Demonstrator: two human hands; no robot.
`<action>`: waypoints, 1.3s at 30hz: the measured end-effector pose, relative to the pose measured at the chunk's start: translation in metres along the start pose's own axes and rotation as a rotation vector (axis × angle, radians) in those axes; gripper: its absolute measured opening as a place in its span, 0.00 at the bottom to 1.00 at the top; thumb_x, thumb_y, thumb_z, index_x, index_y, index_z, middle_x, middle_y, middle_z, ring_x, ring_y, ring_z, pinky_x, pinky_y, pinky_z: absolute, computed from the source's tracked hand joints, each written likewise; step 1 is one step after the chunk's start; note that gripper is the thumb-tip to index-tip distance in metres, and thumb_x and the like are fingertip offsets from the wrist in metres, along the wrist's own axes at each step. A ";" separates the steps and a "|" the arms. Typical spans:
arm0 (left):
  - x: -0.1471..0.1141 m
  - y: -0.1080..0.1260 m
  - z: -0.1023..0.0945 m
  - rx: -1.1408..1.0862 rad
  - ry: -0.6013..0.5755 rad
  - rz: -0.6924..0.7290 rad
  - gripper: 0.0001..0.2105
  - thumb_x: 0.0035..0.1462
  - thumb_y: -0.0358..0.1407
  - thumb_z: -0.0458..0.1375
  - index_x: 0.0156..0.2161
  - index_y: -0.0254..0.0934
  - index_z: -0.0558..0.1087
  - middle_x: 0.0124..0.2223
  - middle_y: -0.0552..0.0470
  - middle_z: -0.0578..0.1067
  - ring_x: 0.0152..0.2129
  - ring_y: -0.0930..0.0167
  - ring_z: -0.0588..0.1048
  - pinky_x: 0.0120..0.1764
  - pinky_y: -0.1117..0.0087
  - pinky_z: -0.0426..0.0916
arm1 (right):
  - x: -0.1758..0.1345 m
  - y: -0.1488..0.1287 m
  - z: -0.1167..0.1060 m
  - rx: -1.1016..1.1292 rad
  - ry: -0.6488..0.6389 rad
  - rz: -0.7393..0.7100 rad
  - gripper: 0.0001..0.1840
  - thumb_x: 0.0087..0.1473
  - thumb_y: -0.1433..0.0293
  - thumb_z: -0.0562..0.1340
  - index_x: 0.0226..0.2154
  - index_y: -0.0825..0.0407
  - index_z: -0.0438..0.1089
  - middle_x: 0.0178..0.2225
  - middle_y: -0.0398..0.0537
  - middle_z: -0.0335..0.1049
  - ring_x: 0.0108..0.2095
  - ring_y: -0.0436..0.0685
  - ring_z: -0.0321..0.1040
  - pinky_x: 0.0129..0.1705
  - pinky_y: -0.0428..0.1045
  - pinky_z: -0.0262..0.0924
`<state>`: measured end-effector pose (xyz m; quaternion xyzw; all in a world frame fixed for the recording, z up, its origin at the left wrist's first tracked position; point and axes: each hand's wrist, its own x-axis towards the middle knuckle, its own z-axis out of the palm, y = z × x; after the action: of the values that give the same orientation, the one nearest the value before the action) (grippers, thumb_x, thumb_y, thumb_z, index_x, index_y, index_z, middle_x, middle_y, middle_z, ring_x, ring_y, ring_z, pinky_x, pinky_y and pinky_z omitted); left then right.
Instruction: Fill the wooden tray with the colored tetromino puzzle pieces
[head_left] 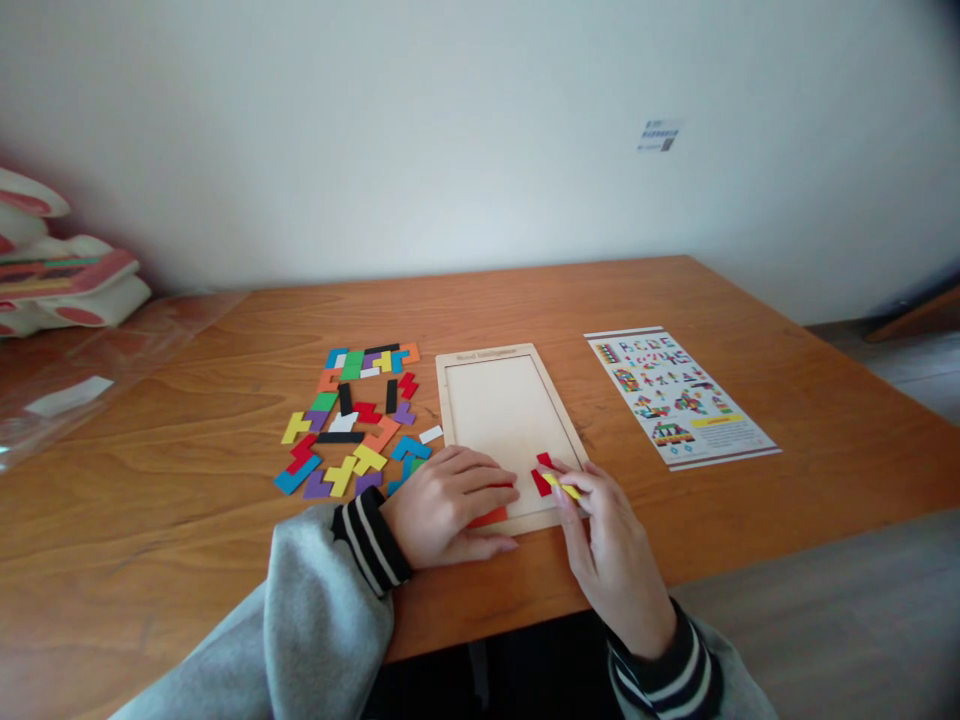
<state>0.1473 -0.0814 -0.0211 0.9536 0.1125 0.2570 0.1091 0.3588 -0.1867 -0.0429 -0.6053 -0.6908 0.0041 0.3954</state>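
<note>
A shallow wooden puzzle board [491, 400] with a raised rim lies in front of me. Over its lower left part rests my left hand [457, 505], fingers stretched out and lying flat. Beneath those fingers an orange-red piece [491, 517] shows in part; the rest of it is covered. My right hand [611, 540] pinches a yellow puzzle piece [555, 483] between thumb and fingers above the board's lower right corner. Just under the yellow piece, a red piece [539, 484] sits on the board, partly hidden by it.
Several coloured puzzle pieces [352, 366] spread over the table left of the board. To the right lies a printed pattern sheet [675, 395]. A clear plastic bag [142, 350] and a white-and-red object [75, 280] are at the far left. The wall stands behind the table.
</note>
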 end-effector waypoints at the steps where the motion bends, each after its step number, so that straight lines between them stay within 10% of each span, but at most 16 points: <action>1: 0.000 0.000 0.000 -0.001 -0.003 -0.002 0.18 0.62 0.48 0.60 0.49 0.36 0.76 0.48 0.44 0.81 0.45 0.64 0.78 0.48 0.63 0.71 | 0.000 0.000 0.000 -0.017 0.004 0.000 0.09 0.66 0.70 0.54 0.48 0.49 0.64 0.47 0.55 0.78 0.49 0.61 0.75 0.55 0.61 0.68; 32: 0.000 0.004 -0.001 0.043 0.054 -0.026 0.19 0.63 0.50 0.59 0.47 0.36 0.76 0.46 0.46 0.81 0.43 0.65 0.77 0.46 0.64 0.71 | -0.004 0.002 -0.002 0.009 0.071 0.192 0.20 0.66 0.66 0.54 0.59 0.50 0.62 0.54 0.56 0.73 0.54 0.62 0.72 0.53 0.58 0.69; 39: -0.006 -0.018 -0.020 0.245 0.254 -0.282 0.09 0.65 0.37 0.57 0.46 0.36 0.76 0.44 0.45 0.81 0.39 0.67 0.78 0.45 0.64 0.73 | 0.000 -0.001 -0.005 0.039 0.052 0.245 0.21 0.68 0.63 0.49 0.59 0.50 0.63 0.53 0.56 0.75 0.54 0.61 0.73 0.54 0.58 0.69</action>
<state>0.1294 -0.0630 -0.0116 0.8945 0.2881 0.3416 0.0125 0.3610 -0.1895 -0.0395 -0.6773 -0.6010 0.0499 0.4215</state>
